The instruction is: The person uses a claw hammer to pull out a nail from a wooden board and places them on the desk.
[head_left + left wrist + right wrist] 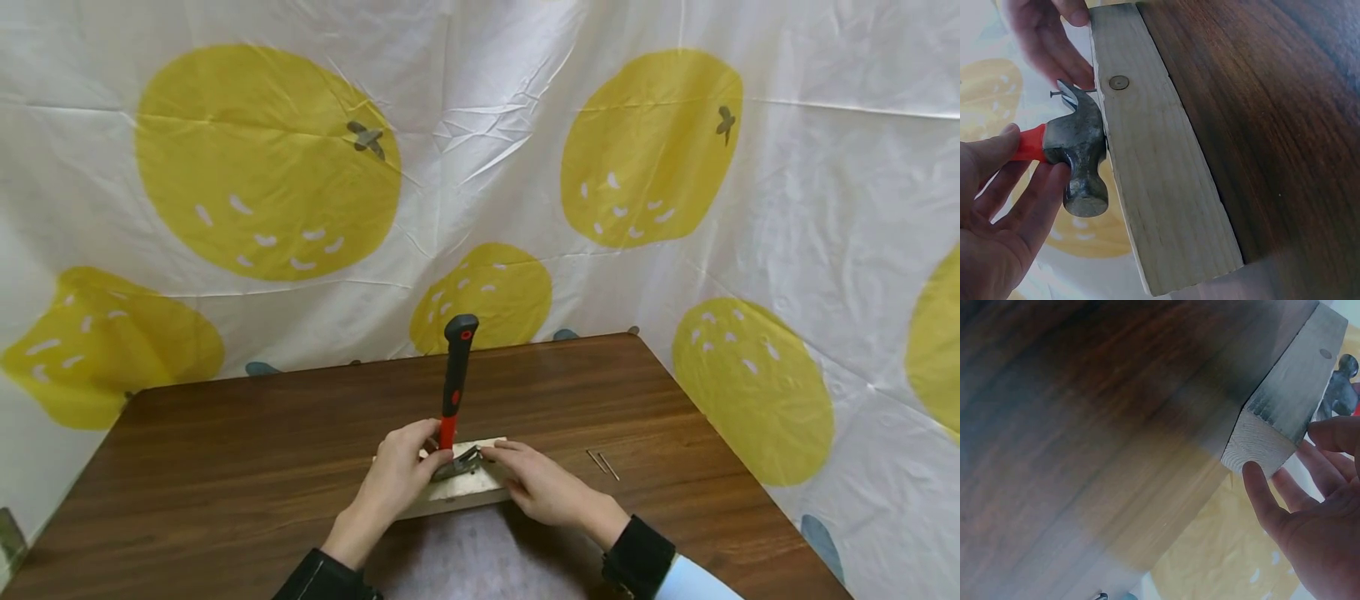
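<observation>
A claw hammer (453, 387) with a black and red handle stands upright, its steel head (1085, 144) lying against the top of a wooden block (468, 483). The left hand (401, 467) pinches the red neck just above the head, thumb and fingers on opposite sides. A nail (1055, 94) sticks up from the block's top, beside the claw's prongs. At the block's right end rests the right hand (551, 487), its fingers extended over the top near the claw. One finger (1254, 469) of this hand touches the end grain.
Two loose nails (603, 463) lie on the brown wooden table (225, 475), right of the block. A round knot (1119, 82) shows on the block's side. White cloth (480, 167) with yellow fruit prints hangs behind and right of the table.
</observation>
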### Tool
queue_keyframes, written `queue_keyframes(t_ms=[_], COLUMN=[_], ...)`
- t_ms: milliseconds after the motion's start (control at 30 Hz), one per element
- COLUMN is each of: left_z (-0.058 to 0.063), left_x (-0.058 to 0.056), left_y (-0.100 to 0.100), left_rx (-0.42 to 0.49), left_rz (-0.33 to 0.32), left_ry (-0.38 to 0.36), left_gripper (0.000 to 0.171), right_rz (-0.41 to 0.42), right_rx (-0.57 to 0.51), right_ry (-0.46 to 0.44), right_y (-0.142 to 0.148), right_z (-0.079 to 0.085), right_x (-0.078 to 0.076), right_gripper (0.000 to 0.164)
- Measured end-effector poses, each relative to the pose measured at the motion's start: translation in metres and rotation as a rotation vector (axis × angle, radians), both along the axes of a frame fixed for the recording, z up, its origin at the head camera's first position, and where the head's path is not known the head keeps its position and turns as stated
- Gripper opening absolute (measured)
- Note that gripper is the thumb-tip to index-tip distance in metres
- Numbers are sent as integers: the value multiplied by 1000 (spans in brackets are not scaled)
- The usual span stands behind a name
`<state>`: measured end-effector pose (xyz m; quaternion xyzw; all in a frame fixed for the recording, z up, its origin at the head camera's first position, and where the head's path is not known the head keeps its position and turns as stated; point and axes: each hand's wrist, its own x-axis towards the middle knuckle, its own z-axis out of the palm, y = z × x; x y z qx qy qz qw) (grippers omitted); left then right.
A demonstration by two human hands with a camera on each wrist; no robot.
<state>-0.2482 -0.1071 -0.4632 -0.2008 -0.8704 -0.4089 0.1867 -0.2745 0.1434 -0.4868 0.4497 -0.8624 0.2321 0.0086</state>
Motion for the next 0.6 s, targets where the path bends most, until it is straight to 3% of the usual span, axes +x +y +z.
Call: queue_keyframes(t_ms=[267,600], left_z=[-1,-2], left_x=[0,1], left_y=[2,5], left_rx=[-2,18], left_rz=[6,11], left_ry=[22,-11], left_gripper=[25,23], right_rz=[-14,-39], right_rx=[-5,-6], right_ry=[-3,-47], right_y=[0,2], right_z=[0,0], right_x=[1,3], right_gripper=[53,51])
